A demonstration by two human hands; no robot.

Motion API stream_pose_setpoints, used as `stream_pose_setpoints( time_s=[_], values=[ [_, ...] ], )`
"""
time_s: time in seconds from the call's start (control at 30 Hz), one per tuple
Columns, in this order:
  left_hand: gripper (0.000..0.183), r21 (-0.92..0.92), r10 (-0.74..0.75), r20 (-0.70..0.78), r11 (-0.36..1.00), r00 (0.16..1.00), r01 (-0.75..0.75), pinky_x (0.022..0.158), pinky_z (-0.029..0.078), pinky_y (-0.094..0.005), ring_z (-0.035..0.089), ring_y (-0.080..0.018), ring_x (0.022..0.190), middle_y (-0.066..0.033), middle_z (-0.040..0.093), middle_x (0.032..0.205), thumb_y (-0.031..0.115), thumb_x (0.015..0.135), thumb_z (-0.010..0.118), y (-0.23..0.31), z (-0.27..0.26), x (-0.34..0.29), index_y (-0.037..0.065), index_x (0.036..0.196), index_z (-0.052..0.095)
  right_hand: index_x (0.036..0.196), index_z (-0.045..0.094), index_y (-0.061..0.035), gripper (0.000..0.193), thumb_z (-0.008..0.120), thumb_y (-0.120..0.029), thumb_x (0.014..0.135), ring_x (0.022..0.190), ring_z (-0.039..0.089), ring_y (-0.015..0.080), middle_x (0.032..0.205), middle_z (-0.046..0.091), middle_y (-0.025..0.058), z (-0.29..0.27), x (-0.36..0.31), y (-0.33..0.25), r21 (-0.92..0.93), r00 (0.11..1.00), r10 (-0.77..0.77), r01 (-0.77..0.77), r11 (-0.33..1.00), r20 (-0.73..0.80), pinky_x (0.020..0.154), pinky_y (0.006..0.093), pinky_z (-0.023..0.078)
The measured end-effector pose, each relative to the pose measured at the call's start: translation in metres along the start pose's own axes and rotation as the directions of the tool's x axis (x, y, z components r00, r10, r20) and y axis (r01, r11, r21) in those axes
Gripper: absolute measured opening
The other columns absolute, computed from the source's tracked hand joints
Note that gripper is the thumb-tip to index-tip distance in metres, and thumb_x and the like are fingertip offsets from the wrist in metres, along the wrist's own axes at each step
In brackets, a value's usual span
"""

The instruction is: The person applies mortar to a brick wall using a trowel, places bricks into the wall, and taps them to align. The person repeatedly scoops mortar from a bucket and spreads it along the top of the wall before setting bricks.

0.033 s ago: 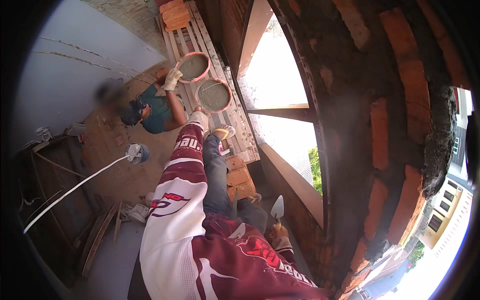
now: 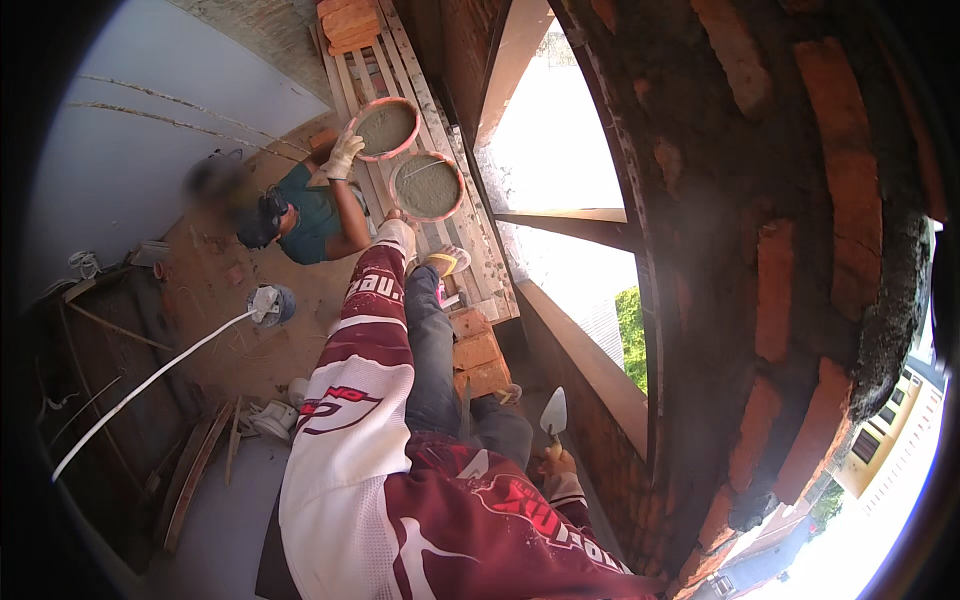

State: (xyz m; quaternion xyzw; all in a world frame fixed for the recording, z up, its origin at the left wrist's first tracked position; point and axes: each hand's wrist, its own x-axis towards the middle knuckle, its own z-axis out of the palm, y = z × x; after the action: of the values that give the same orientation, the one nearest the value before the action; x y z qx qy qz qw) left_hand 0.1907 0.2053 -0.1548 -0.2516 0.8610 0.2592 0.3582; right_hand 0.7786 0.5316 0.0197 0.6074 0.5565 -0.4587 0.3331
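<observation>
My left arm reaches forward over the wooden scaffold. At its end my left hand (image 2: 398,218) is closed at the near rim of a round tub of wet grey mortar (image 2: 428,188); the fingers look small there. Beyond it stands a second tub of mortar (image 2: 387,130), with a co-worker's gloved hand (image 2: 343,157) on its left rim. Low on my right, close to my body, my right hand (image 2: 556,463) grips the handle of a pointed trowel (image 2: 554,412), blade up.
A co-worker (image 2: 305,222) stands below, left of the scaffold planks (image 2: 478,262). Orange bricks (image 2: 478,352) are stacked near my feet, more bricks (image 2: 348,26) at the far end. A brick wall (image 2: 775,290) with rough mortar rises on my right. A bucket (image 2: 272,305) hangs or stands lower left.
The view has shifted slightly, so the wall at right appears a little lower and further right. Both tubs sit slightly higher in the picture. My hands keep nearly the same places.
</observation>
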Motion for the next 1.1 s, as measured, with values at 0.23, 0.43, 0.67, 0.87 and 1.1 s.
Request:
stream_pose_setpoints(
  time_s=[0.23, 0.43, 0.67, 0.87, 1.1],
  values=[
    [0.099, 0.000, -0.110, -0.089, 0.994, 0.990, 0.110, 0.119, 0.036, -0.0467, 0.035, -0.0350, 0.148, -0.0207, 0.033, 0.160, 0.042, 0.082, 0.082, 0.018, 0.002, 0.114, 0.014, 0.158, 0.025, 0.101, 0.062, -0.0017, 0.028, 0.070, -0.028, 0.096, 0.065, 0.068, 0.0193, 0.077, 0.067, 0.0075, 0.027, -0.052, -0.092, -0.033, 0.999, 0.042, -0.042, 0.999, 0.001, 0.062, 0.0353, 0.055],
    [0.093, 0.146, -0.047, -0.219, 0.986, 0.975, 0.081, 0.115, 0.041, -0.0445, 0.045, -0.0354, 0.142, -0.0228, 0.044, 0.154, 0.046, 0.079, 0.083, 0.018, 0.042, 0.196, 0.013, 0.154, 0.038, 0.104, 0.060, -0.0047, 0.025, 0.068, -0.028, 0.098, 0.068, 0.067, 0.0184, 0.078, 0.066, 0.0058, 0.050, -0.074, -0.105, -0.035, 0.987, 0.160, -0.159, 0.987, 0.024, 0.066, 0.0347, 0.053],
    [0.055, -0.028, 0.088, 0.191, 0.996, 0.978, -0.084, 0.096, 0.053, -0.0410, 0.071, -0.0304, 0.107, -0.0190, 0.076, 0.106, 0.053, 0.083, 0.072, 0.014, 0.077, 0.198, 0.000, 0.100, 0.076, 0.105, 0.061, -0.0049, 0.025, 0.067, -0.028, 0.098, 0.069, 0.067, 0.0183, 0.078, 0.065, 0.0048, 0.067, -0.077, -0.083, 0.077, 0.975, 0.219, -0.222, 0.972, 0.046, 0.067, 0.0341, 0.052],
    [0.058, 0.252, 0.259, 0.052, 0.931, 0.964, -0.264, 0.102, 0.049, -0.0437, 0.064, -0.0375, 0.117, -0.0215, 0.071, 0.118, 0.044, 0.080, 0.072, 0.029, 0.087, 0.172, 0.001, 0.119, 0.070, 0.106, 0.060, -0.0046, 0.026, 0.068, -0.028, 0.098, 0.069, 0.067, 0.0188, 0.077, 0.067, 0.0057, 0.069, -0.072, -0.058, 0.102, 0.984, 0.176, -0.178, 0.979, 0.031, 0.067, 0.0340, 0.052],
    [0.067, 0.081, 0.281, -0.561, 0.955, 0.778, -0.286, 0.105, 0.044, -0.0505, 0.050, -0.0388, 0.128, -0.0248, 0.052, 0.136, 0.035, 0.079, 0.077, -0.041, 0.142, 0.130, 0.000, 0.130, 0.051, 0.108, 0.061, -0.0037, 0.031, 0.069, -0.031, 0.097, 0.069, 0.065, 0.0175, 0.077, 0.068, 0.0056, 0.055, -0.037, -0.029, 0.043, 0.995, 0.099, -0.101, 0.994, 0.033, 0.066, 0.0339, 0.051]
  ],
)
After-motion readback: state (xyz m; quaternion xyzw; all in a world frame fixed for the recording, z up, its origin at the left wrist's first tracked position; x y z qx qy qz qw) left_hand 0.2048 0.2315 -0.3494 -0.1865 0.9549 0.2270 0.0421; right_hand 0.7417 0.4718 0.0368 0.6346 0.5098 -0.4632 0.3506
